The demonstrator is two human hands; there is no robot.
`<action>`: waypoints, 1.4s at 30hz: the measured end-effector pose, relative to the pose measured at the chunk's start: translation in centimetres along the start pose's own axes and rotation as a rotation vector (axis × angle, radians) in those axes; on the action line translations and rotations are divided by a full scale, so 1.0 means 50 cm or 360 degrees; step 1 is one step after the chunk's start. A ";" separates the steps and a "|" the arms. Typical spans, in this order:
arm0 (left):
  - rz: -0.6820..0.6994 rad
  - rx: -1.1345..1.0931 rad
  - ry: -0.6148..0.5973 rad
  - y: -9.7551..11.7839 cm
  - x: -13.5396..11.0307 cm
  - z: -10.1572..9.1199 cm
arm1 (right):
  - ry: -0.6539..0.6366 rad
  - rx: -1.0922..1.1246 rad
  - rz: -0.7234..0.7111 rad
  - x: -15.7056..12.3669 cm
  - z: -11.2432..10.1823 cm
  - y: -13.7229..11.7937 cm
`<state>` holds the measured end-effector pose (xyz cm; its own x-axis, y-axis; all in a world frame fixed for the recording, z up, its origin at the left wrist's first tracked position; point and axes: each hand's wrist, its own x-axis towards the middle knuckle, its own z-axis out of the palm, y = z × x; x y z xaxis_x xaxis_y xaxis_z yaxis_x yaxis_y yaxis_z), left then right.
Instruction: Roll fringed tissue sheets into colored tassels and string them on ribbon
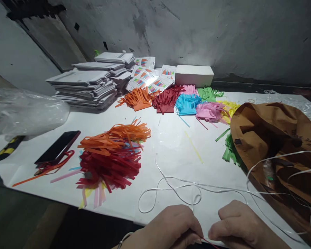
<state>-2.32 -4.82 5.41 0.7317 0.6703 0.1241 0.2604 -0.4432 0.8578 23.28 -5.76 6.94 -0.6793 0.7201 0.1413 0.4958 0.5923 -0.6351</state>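
At the table's near edge, my left hand [175,224] is closed, its thumb and forefinger pinching a thin red strand [205,239]. Just to the right, my right hand [241,223] has curled fingers; the strand runs toward its underside, and what those fingers grip is hidden. Beyond both hands, a thin white ribbon [171,185] lies in loose loops and trails off to the right. Left of the ribbon is a heap of fringed tissue-paper tassels, orange [116,135] on top and dark red [110,166] in front, with pink, yellow and blue strips poking out.
Fringed paper bundles, including a blue one [188,103], line the back. Behind them are stacked white packets [85,90], printed cards [145,77] and a white box [194,74]. A phone [57,148], cutter [9,148] and plastic bag [28,112] lie left; a brown paper bag [254,128] stands right.
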 end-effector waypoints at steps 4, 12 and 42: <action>0.0245 -0.0329 0.0311 -0.040 0.005 0.045 | 0.0267 0.0234 0.0057 0.014 0.044 0.011; -0.0478 -0.1542 0.0433 -0.057 0.036 0.090 | 0.0886 0.0572 0.0270 0.023 0.148 0.038; -0.0407 -0.0167 0.0296 -0.074 0.082 -0.173 | 0.1605 0.0841 0.0056 0.111 -0.075 0.049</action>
<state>-5.75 4.71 7.04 0.5208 0.8534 -0.0210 0.3473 -0.1894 0.9184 22.75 1.06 9.00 0.1934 0.8371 0.5117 0.0540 0.5117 -0.8575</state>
